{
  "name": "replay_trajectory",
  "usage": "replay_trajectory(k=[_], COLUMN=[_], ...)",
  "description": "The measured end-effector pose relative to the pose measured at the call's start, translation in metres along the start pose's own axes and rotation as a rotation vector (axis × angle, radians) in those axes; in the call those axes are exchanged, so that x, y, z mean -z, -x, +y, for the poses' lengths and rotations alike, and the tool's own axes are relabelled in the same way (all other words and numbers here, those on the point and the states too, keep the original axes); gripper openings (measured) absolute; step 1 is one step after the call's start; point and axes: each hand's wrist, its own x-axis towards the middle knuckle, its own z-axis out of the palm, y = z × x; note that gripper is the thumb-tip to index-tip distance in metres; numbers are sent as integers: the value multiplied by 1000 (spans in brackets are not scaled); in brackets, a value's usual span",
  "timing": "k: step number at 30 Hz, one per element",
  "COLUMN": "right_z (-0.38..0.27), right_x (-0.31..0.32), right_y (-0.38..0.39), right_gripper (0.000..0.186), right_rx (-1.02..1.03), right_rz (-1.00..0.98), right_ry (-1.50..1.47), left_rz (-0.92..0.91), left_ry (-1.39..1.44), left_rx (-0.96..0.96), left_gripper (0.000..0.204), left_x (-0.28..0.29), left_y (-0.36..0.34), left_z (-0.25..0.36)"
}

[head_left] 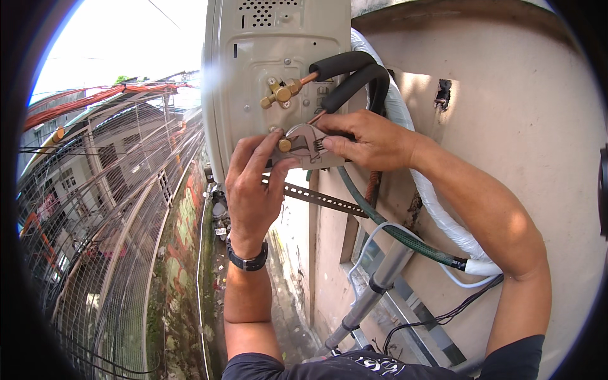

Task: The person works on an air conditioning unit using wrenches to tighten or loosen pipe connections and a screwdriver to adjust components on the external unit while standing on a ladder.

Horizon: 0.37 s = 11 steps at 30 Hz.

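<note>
My right hand (pixel 373 140) grips an adjustable wrench (pixel 306 140), thumb by its adjusting screw. The wrench's jaws sit at the lower brass service valve (pixel 285 145) on the side of a beige outdoor air-conditioner unit (pixel 253 76). My left hand (pixel 256 180) is closed about that valve from the left, index finger above and thumb below. Fingers and wrench hide most of the fitting. Directly above is a second brass valve (pixel 280 92), joined to a copper pipe (pixel 309 78) in black foam insulation (pixel 342 63).
White-wrapped tubing (pixel 437 218) runs down the beige wall (pixel 494 126). Below the unit are a perforated metal bracket (pixel 323 201), a green hose (pixel 392 231) and a ladder (pixel 373 288). A narrow alley lies far below, with dense overhead cables (pixel 120 190) on the left.
</note>
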Motion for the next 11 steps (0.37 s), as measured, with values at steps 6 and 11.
replay_trajectory(k=[6,11], right_z=[-1,-3], right_x=[-6,-15], right_y=[-4,-4], right_gripper=[46,46], right_rx=[44,-31], right_rz=[1,20], right_ry=[-26,10], left_rz=[0,-22], left_ry=[57,36], left_rx=[25,38], left_gripper=[40,40], left_x=[-1,2], left_y=[1,1], left_z=[-1,0])
